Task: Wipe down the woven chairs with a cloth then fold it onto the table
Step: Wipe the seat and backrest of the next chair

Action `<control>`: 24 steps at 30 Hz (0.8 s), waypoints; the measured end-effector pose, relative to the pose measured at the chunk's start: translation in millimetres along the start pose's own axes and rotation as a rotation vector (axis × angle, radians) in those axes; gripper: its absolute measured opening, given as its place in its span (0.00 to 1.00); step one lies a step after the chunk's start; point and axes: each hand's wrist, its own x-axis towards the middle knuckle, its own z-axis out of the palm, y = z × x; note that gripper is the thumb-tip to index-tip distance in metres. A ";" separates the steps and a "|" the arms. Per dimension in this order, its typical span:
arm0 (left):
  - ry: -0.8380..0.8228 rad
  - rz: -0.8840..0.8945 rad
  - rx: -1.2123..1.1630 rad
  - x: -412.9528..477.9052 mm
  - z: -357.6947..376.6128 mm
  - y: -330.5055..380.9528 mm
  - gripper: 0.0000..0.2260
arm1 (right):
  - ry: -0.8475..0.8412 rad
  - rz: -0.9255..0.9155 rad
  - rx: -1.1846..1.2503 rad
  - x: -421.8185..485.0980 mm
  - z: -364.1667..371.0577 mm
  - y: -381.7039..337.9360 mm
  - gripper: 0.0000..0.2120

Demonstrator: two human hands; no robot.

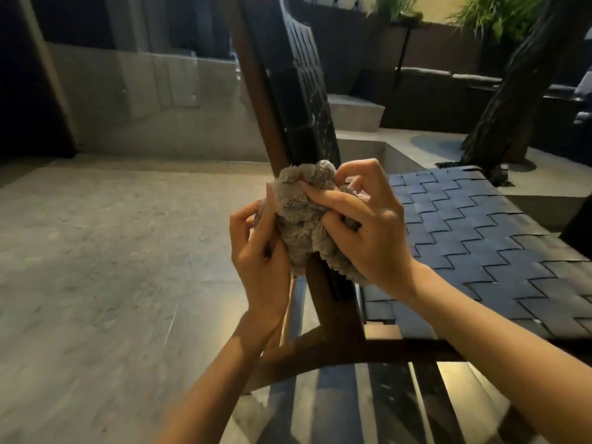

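Observation:
A fluffy grey cloth [301,216] is bunched up in front of the dark wooden back post of a woven chair [480,238]. My left hand [261,251] grips the cloth's left side with curled fingers. My right hand [365,225] holds its right side, fingers bent into the fabric. The cloth hangs down over the post where the woven backrest [304,91] meets the black woven seat. The lower end of the cloth is partly hidden behind my right wrist.
A pale stone floor [112,251] spreads to the left. A low concrete wall [144,100] runs behind it. A thick tree trunk [512,91] rises at the right, behind the seat. Concrete steps [355,112] and plants [499,14] stand at the back.

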 end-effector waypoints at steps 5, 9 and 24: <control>-0.109 -0.098 0.001 -55.7 -7.4 -8.8 0.13 | -0.083 -0.011 -0.092 -58.2 -2.3 13.1 0.09; -0.210 -0.195 0.081 -103.1 -13.3 -26.6 0.11 | -0.178 -0.023 -0.184 -107.5 -2.8 15.0 0.06; -0.539 -0.213 0.252 -149.6 -53.5 -65.5 0.12 | -0.226 0.690 -0.237 -247.8 31.6 -21.9 0.10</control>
